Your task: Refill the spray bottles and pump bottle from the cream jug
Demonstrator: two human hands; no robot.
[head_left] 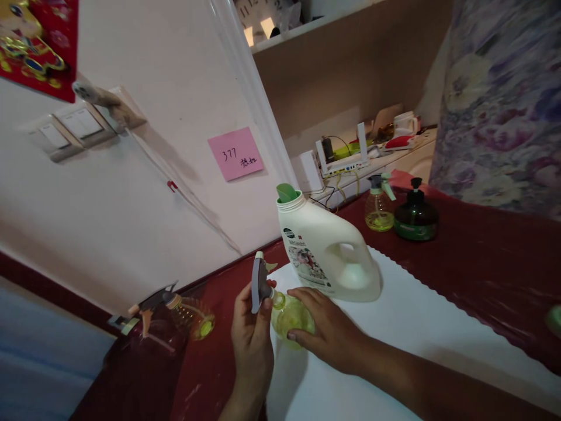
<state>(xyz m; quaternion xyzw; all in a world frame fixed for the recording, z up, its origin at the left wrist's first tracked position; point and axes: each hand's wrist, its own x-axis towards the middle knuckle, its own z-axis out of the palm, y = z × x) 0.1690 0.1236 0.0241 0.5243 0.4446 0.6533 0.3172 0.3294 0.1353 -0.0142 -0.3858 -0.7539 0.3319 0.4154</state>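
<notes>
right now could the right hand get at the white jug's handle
Probably yes, though the right hand would first have to release the spray bottle; the white jug stands just beyond, and nothing seems to block its handle.

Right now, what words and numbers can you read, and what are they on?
"377": pink note on the wall; the handwritten characters beside it are too blurred to read surely.
"11", "12", "2": clock; the rest is cut off or unclear.
White jug: label print too small and blurred.
Dark pump bottle: green label too blurred.
Spray bottle: no writing I can make out.
</notes>
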